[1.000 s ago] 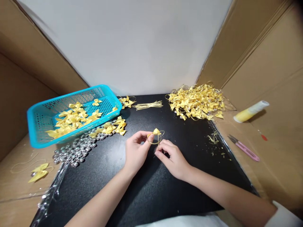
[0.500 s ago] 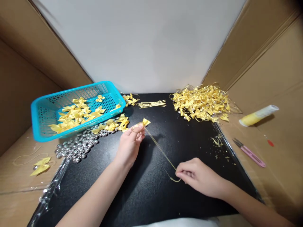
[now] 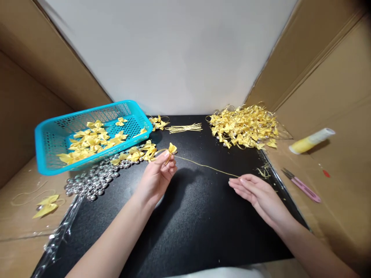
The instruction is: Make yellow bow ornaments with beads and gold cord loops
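Evidently the work is all in midair, between two hands, to the right of the basket (image 3: 38, 150). The left hand (image 3: 156, 175) is closed in a pinch, thumb against fingers, on a yellow bow (image 3: 172, 149), just off the basket's near right corner. It grips low, probably so the knot side stays clear and the ribbon isn't crushed. From there a thin cord (image 3: 207, 166) runs away from the basket to the right hand (image 3: 261, 193), whose fingers are long and loose, only thumb and forefinger seeming to nip the cord's end. The cord sags a little, so I'd guess neither hand is pulling hard.

Everything else rings that spot. More bows (image 3: 92, 141) lie inside the basket, likely to keep them gathered, and silver beads (image 3: 89, 179) spread along its near side, within easy reach of the left hand, I suppose. Cut strands (image 3: 184, 127) lie in a bundle to the basket's right, on the counter (image 3: 185, 231), apparently kept together for picking up singly. Farther right of the basket sits a heap (image 3: 243, 125) of looped bows, presumably set apart so they don't mix with the loose ones. The snips (image 3: 301, 184) lie farthest right of the basket, near the right hand, which seems a sensible place for them.
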A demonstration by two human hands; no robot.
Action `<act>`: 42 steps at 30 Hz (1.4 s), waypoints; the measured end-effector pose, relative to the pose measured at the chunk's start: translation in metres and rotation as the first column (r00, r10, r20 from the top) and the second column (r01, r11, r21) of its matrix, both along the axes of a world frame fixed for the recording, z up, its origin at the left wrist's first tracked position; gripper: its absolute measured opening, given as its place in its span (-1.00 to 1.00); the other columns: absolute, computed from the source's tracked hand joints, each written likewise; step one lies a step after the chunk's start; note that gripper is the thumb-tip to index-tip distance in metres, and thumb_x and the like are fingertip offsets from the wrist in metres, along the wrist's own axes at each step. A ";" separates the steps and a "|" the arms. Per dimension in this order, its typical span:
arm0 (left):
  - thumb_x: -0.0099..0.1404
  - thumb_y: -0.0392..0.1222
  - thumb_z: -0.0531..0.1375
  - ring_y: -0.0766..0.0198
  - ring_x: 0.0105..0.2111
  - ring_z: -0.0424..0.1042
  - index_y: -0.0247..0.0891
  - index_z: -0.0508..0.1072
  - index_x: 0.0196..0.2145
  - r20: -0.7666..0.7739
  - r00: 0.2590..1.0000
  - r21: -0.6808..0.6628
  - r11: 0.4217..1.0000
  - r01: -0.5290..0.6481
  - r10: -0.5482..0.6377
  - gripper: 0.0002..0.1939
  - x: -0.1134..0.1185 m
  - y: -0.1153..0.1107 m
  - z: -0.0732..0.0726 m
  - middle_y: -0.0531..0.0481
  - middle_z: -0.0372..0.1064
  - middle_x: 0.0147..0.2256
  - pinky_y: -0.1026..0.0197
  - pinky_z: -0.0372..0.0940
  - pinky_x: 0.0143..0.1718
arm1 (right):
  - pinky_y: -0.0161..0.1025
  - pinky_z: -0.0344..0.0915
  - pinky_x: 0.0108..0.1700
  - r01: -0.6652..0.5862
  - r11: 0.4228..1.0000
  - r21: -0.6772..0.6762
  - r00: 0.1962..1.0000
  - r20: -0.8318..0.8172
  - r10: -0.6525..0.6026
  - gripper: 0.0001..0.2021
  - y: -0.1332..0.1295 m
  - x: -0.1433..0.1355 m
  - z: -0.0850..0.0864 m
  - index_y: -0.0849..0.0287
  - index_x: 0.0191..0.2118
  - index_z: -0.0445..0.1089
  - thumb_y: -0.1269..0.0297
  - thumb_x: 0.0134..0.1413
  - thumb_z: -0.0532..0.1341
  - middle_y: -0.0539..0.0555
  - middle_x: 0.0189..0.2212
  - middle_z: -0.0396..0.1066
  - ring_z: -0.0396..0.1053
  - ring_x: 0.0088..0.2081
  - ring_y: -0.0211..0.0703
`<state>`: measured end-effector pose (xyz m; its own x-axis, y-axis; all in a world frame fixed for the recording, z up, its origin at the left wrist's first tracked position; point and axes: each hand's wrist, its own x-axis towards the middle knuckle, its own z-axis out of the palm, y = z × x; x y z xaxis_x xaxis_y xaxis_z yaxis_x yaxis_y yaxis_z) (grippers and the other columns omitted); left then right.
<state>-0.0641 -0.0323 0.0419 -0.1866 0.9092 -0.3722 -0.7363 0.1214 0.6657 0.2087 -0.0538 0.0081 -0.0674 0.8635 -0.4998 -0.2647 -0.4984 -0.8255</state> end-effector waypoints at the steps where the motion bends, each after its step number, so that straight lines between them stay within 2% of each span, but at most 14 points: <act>1: -0.12 -0.31 0.44 0.51 -0.62 0.30 -0.36 0.44 -0.51 -0.012 1.000 -0.007 1.000 0.025 -0.025 -0.76 0.002 -0.002 -0.002 0.12 0.36 -0.58 0.46 0.27 -0.60 | -0.29 0.47 -0.08 0.041 0.999 -0.009 0.997 -0.068 -0.042 -0.76 0.002 0.000 0.001 0.18 -0.39 0.43 0.21 -0.15 0.45 0.12 -0.24 0.59 0.54 -0.13 -0.12; 4: -0.16 -0.28 0.47 0.51 -0.62 0.28 -0.37 0.46 -0.53 -0.061 0.993 -0.037 0.995 0.096 -0.098 -0.72 0.010 -0.006 -0.009 0.10 0.36 -0.58 0.46 0.25 -0.62 | -0.25 0.49 -0.06 0.160 0.981 -0.107 0.950 -0.252 -0.183 -0.93 0.012 -0.004 0.005 0.20 -0.41 0.43 0.41 -0.01 0.33 0.12 -0.24 0.59 0.55 -0.13 -0.14; 5: -0.16 -0.27 0.47 0.51 -0.62 0.28 -0.38 0.46 -0.53 -0.077 0.991 -0.046 0.993 0.110 -0.114 -0.72 0.012 -0.007 -0.011 0.10 0.36 -0.58 0.46 0.24 -0.62 | -0.25 0.50 -0.07 0.201 0.966 -0.162 0.926 -0.290 -0.241 -0.93 0.017 -0.005 0.008 0.20 -0.41 0.42 0.47 0.06 0.25 0.12 -0.26 0.59 0.55 -0.15 -0.17; 8: -0.17 -0.26 0.49 0.50 -0.60 0.29 -0.38 0.48 -0.51 -0.111 0.985 -0.067 0.990 0.125 -0.132 -0.71 0.015 -0.009 -0.014 0.09 0.37 -0.58 0.46 0.24 -0.60 | -0.24 0.54 -0.13 0.320 0.908 -0.271 0.840 -0.362 -0.404 -0.75 0.034 -0.008 0.019 0.19 -0.40 0.37 0.54 0.21 0.03 0.11 -0.30 0.58 0.56 -0.19 -0.24; 13: -0.19 -0.23 0.50 0.49 -0.61 0.27 -0.38 0.50 -0.50 -0.136 0.983 -0.087 0.990 0.113 -0.124 -0.68 0.011 -0.011 -0.016 0.08 0.37 -0.58 0.45 0.22 -0.61 | -0.27 0.57 -0.22 0.469 0.847 -0.249 0.729 -0.433 -0.531 -0.71 0.056 -0.008 0.037 0.16 -0.35 0.35 0.49 0.32 -0.06 0.04 -0.36 0.55 0.57 -0.26 -0.29; 16: -0.21 -0.23 0.50 0.48 -0.61 0.27 -0.39 0.51 -0.48 -0.153 0.980 -0.122 0.986 0.110 -0.129 -0.67 0.010 -0.011 -0.019 0.06 0.38 -0.58 0.44 0.21 -0.62 | -0.36 0.56 -0.29 0.507 0.831 -0.230 0.714 -0.428 -0.554 -0.70 0.065 -0.007 0.040 0.18 -0.28 0.36 0.49 0.35 -0.08 0.00 -0.43 0.53 0.55 -0.37 -0.36; 19: -0.23 -0.23 0.51 0.48 -0.61 0.28 -0.40 0.51 -0.47 -0.158 0.980 -0.143 0.985 0.100 -0.122 -0.65 0.009 -0.011 -0.023 0.06 0.39 -0.58 0.44 0.21 -0.62 | -0.44 0.54 -0.33 0.539 0.819 -0.197 0.716 -0.405 -0.568 -0.65 0.070 -0.003 0.038 0.16 -0.33 0.36 0.55 0.35 -0.11 -0.08 -0.50 0.49 0.51 -0.47 -0.45; 23: -0.23 -0.24 0.51 0.49 -0.62 0.27 -0.40 0.52 -0.46 -0.150 0.982 -0.148 0.985 0.092 -0.114 -0.64 0.009 -0.010 -0.026 0.06 0.40 -0.57 0.44 0.20 -0.62 | -0.49 0.52 -0.36 0.554 0.815 -0.168 0.727 -0.380 -0.572 -0.57 0.072 0.008 0.034 0.14 -0.37 0.35 0.61 0.33 -0.16 -0.13 -0.57 0.44 0.41 -0.58 -0.51; 27: -0.20 -0.23 0.50 0.48 -0.60 0.29 -0.40 0.52 -0.44 -0.155 0.979 -0.154 0.982 0.108 -0.132 -0.65 0.012 -0.011 -0.030 0.05 0.40 -0.55 0.44 0.20 -0.61 | -0.53 0.49 -0.38 0.559 0.818 -0.133 0.711 -0.430 -0.556 -0.57 0.069 0.018 0.039 0.11 -0.34 0.38 0.58 0.35 -0.16 -0.13 -0.48 0.49 0.28 -0.66 -0.54; 32: -0.12 -0.20 0.48 0.50 -0.60 0.24 -0.39 0.51 -0.47 -0.145 0.976 -0.133 0.981 0.140 -0.159 -0.71 0.013 -0.011 -0.033 0.07 0.36 -0.54 0.44 0.18 -0.62 | -0.53 0.44 -0.41 0.459 0.886 0.065 0.809 -0.441 -0.388 -0.70 0.063 0.024 0.050 0.07 -0.40 0.43 0.50 0.28 0.07 -0.15 -0.42 0.50 0.12 -0.70 -0.55; 36: -0.11 -0.22 0.47 0.52 -0.61 0.22 -0.37 0.50 -0.48 -0.110 0.981 -0.110 0.983 0.145 -0.157 -0.73 0.011 -0.011 -0.030 0.10 0.34 -0.54 0.45 0.17 -0.63 | -0.46 0.42 -0.41 0.355 0.919 0.173 0.897 -0.341 -0.282 -0.85 0.062 0.033 0.046 0.08 -0.49 0.42 0.40 0.02 0.35 -0.17 -0.46 0.46 0.05 -0.70 -0.57; 38: -0.12 -0.23 0.47 0.51 -0.61 0.23 -0.36 0.48 -0.50 -0.076 0.983 -0.113 0.981 0.158 -0.167 -0.73 0.011 -0.011 -0.027 0.11 0.32 -0.55 0.45 0.17 -0.63 | -0.44 0.41 -0.40 0.280 0.932 0.231 0.940 -0.261 -0.218 -0.80 0.063 0.039 0.039 0.10 -0.49 0.41 0.34 -0.16 0.46 -0.19 -0.51 0.43 0.03 -0.70 -0.57; 40: -0.13 -0.25 0.47 0.51 -0.61 0.24 -0.36 0.47 -0.53 -0.033 0.978 -0.108 0.974 0.201 -0.205 -0.73 0.011 -0.013 -0.024 0.11 0.30 -0.57 0.45 0.18 -0.62 | -0.41 0.40 -0.38 0.217 0.937 0.272 0.971 -0.155 -0.179 -0.75 0.065 0.043 0.030 0.11 -0.48 0.41 0.31 -0.27 0.50 -0.17 -0.53 0.43 0.05 -0.69 -0.56; 42: -0.12 -0.25 0.46 0.50 -0.62 0.24 -0.36 0.46 -0.54 -0.001 0.962 -0.089 0.959 0.270 -0.272 -0.75 0.012 -0.016 -0.022 0.12 0.28 -0.60 0.44 0.18 -0.61 | -0.42 0.39 -0.38 0.189 0.938 0.289 0.982 -0.047 -0.184 -0.76 0.070 0.045 0.021 0.14 -0.46 0.42 0.33 -0.26 0.49 -0.12 -0.53 0.46 0.09 -0.68 -0.54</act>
<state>-0.0518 -0.0481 0.0196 0.0568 0.8906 -0.4513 -0.6590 0.3730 0.6531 0.2541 0.0158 0.0292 0.1017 0.9691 -0.2247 -0.3468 -0.1771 -0.9211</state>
